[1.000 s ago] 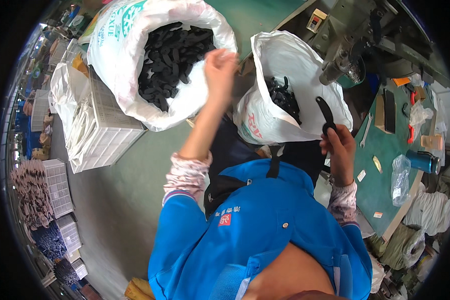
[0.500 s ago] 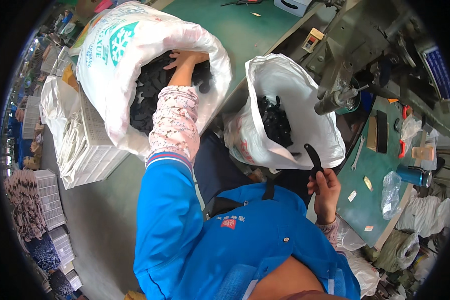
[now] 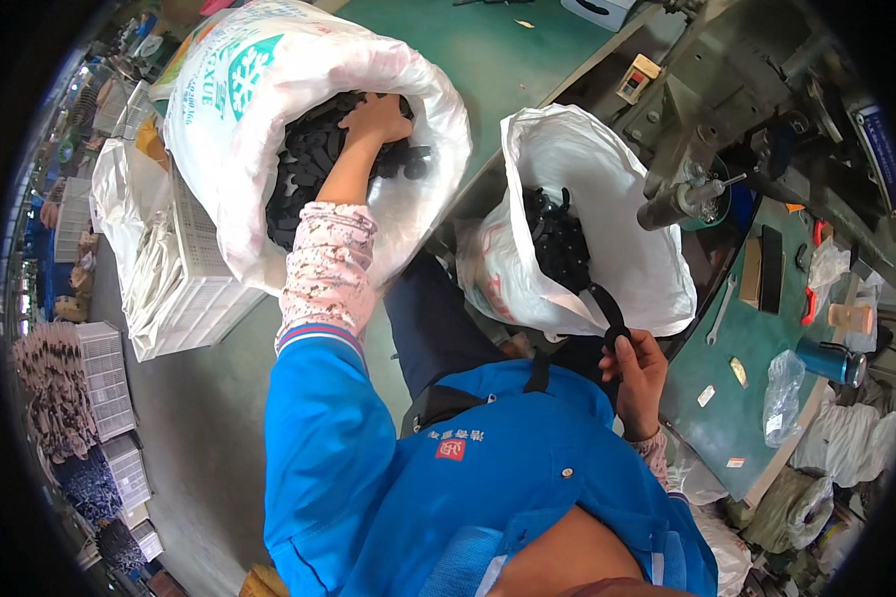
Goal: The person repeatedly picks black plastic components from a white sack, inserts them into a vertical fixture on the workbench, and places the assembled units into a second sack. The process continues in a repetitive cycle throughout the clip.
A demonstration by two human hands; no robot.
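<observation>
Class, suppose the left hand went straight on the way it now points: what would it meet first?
Most likely the loose black pieces inside the large white bag; the left hand may be touching them, but depth there is unclear.

Plastic, smooth and creased
I see a smooth, plastic-looking strip [image 3: 607,306] in the right fingers [image 3: 649,350], matt pieces [image 3: 309,164] by the left fingers [image 3: 372,105], creased plastic sack [image 3: 244,174] around them.

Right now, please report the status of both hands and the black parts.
Left hand inside larger white sack, at black parts. Right hand holding curved black piece, by smaller sack. Machine arm beside smaller sack.
</observation>
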